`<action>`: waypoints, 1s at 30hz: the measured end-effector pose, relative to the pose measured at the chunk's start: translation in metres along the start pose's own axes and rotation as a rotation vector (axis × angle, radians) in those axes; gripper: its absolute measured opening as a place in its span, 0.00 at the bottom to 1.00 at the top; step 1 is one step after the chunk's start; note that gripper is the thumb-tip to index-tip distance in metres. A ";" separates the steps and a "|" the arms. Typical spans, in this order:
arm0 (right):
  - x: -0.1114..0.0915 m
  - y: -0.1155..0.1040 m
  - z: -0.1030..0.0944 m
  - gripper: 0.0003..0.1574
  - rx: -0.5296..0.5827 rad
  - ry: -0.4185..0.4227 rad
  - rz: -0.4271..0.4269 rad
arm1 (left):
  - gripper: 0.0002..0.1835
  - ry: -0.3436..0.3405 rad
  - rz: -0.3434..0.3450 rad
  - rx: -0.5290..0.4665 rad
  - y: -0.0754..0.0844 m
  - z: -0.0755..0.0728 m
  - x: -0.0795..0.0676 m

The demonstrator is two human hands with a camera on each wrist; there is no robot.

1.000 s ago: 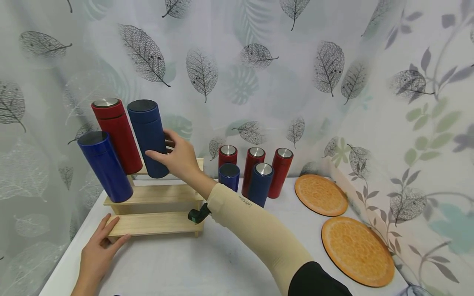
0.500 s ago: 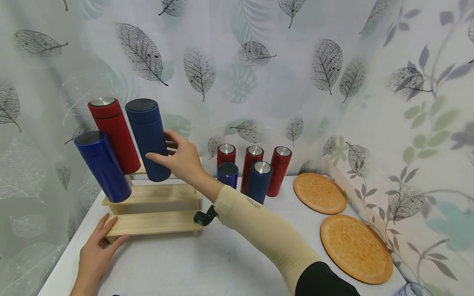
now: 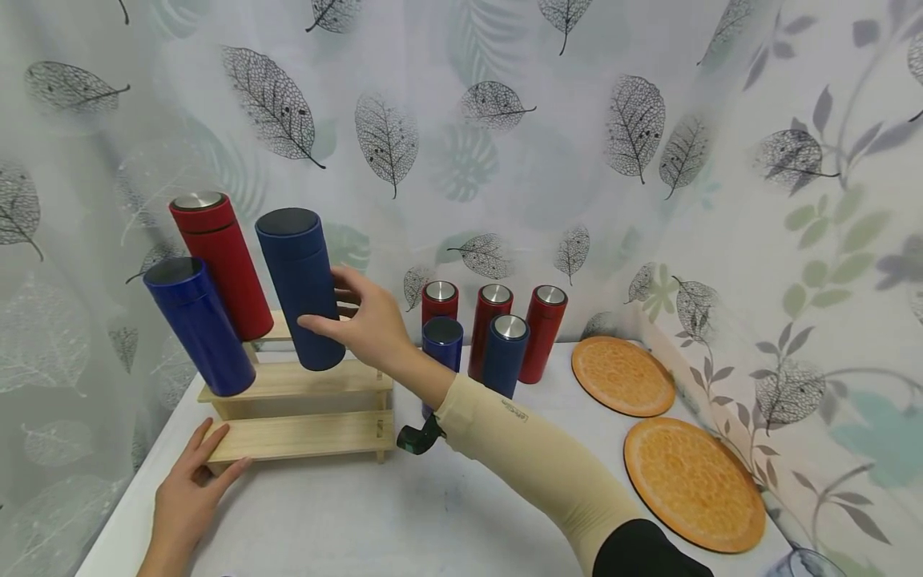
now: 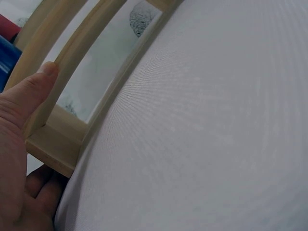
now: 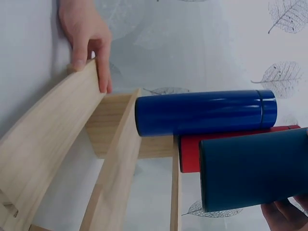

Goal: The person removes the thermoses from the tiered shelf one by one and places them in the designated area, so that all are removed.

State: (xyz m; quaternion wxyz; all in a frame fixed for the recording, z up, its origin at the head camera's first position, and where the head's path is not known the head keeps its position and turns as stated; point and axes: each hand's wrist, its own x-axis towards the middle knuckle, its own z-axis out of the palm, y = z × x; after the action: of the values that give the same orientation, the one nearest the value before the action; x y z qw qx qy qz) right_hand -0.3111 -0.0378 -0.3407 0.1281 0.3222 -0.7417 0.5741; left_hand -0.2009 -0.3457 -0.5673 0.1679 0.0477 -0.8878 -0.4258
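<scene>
In the head view, my right hand (image 3: 378, 328) grips a dark blue thermos (image 3: 299, 288) by its lower half, holding it slightly tilted over the wooden three-step rack (image 3: 303, 435). The right wrist view shows the bottom of this dark blue thermos (image 5: 255, 171) off the steps. My left hand (image 3: 186, 493) holds the left end of the rack's lowest step, and its thumb (image 4: 41, 84) lies along the front edge. A red thermos (image 3: 223, 264) stands at the left of the top step. In front of it, a glossy blue thermos (image 3: 200, 324) stands on the middle step.
Right of the rack, several thermoses stand on the white table (image 3: 433, 513): red ones such as this red thermos (image 3: 544, 336), a glossy blue one (image 3: 442, 340) and a dark blue one (image 3: 505, 357). Two round orange-brown mats (image 3: 623, 377) lie at the right edge, by the curtain.
My right hand has brought the dark blue thermos right and down, away from the red one and across the middle step. My left hand stays on the rack.
</scene>
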 end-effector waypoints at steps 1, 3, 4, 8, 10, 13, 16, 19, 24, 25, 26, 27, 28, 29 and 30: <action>-0.002 0.000 -0.001 0.42 0.000 0.002 -0.002 | 0.42 0.002 -0.001 0.000 0.000 0.000 0.000; -0.004 0.001 -0.003 0.42 0.004 0.000 -0.002 | 0.42 0.004 -0.004 0.001 0.000 0.000 0.000; -0.006 0.001 -0.004 0.42 0.005 -0.001 -0.001 | 0.42 0.006 -0.006 -0.001 0.000 0.001 0.000; -0.011 0.002 -0.009 0.42 0.017 -0.009 0.005 | 0.42 0.006 -0.013 -0.001 0.000 0.001 0.000; -0.014 0.003 -0.012 0.42 0.019 -0.010 0.010 | 0.42 0.004 -0.016 -0.003 0.000 0.001 0.000; -0.019 0.003 -0.016 0.42 0.022 -0.010 0.017 | 0.42 0.001 -0.018 -0.008 0.000 0.001 -0.001; -0.024 0.003 -0.019 0.41 0.025 -0.007 0.027 | 0.42 0.004 -0.020 -0.014 0.000 0.001 -0.002; -0.029 0.004 -0.022 0.41 0.035 -0.003 0.036 | 0.42 0.007 -0.019 -0.018 0.000 0.001 -0.001; -0.035 0.007 -0.030 0.41 0.064 0.001 0.034 | 0.41 0.005 -0.012 -0.023 -0.001 0.003 0.000; -0.036 0.007 -0.031 0.41 0.067 0.001 0.034 | 0.42 0.004 -0.014 -0.023 0.000 0.003 0.000; -0.037 0.008 -0.033 0.41 0.067 0.001 0.034 | 0.42 0.003 -0.015 -0.022 0.000 0.003 0.000; -0.038 0.008 -0.034 0.41 0.067 0.002 0.036 | 0.42 0.002 -0.018 -0.023 0.001 0.002 -0.001; -0.039 0.009 -0.035 0.41 0.064 0.002 0.039 | 0.42 0.002 -0.020 -0.020 0.001 0.002 -0.001; -0.041 0.009 -0.036 0.42 0.062 0.002 0.043 | 0.42 0.003 -0.020 -0.019 0.002 0.002 -0.001; -0.042 0.010 -0.037 0.42 0.062 0.001 0.042 | 0.42 0.004 -0.020 -0.015 0.002 0.002 -0.001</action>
State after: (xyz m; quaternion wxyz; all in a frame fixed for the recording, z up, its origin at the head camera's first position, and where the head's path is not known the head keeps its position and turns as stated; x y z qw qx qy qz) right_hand -0.2922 0.0114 -0.3604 0.1062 0.3100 -0.7302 0.5996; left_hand -0.2001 -0.3429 -0.5672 0.1656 0.0560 -0.8837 -0.4341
